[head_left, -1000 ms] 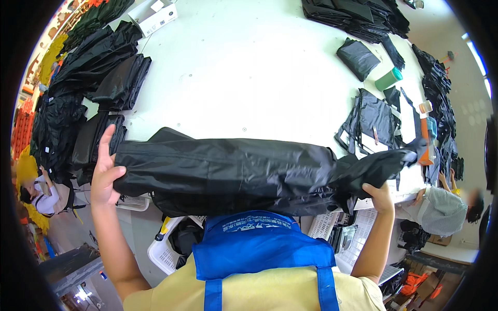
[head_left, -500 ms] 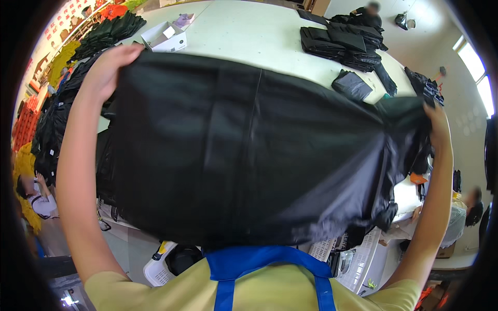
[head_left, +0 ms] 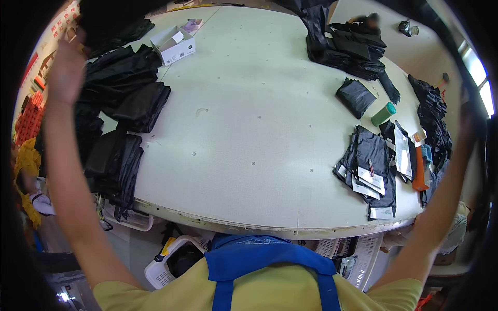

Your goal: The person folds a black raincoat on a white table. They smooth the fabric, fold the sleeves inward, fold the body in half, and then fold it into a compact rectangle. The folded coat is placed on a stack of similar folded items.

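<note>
Apron (head_left: 270, 264) in blue, over a yellow shirt (head_left: 259, 293) at the lower edge. Just beyond, below the near edge of a pale bench (head_left: 228, 129), a white basket (head_left: 155, 273) at left with something black inside, and a white crate (head_left: 369, 254) at right. Bare forearms spread wide and raised along both sides. Left hand (head_left: 66, 72) high at upper left, blurred, up against dark cloth; right hand (head_left: 468, 116) high at the far right, deep in shadow. Fingers of both too blurred or dark: cannot tell how far closed, or how firmly gripping. Black cloth (head_left: 314, 18) up high, mostly out past the upper edge, with dark parts showing at upper left, top middle and upper right.

On the bench, at right, flat black bundles (head_left: 373, 147) with white paper slips and a thin pen (head_left: 371, 167) on top; just beside, an orange tool (head_left: 420, 173). At left, folded black piles (head_left: 116, 160), one beyond another. Farther along on the right, a green jar (head_left: 384, 114) near a black packet (head_left: 356, 98). Farther still, an open white box (head_left: 176, 51) at left, a large black stack (head_left: 355, 52) at right, and a person in black (head_left: 358, 23) behind.
</note>
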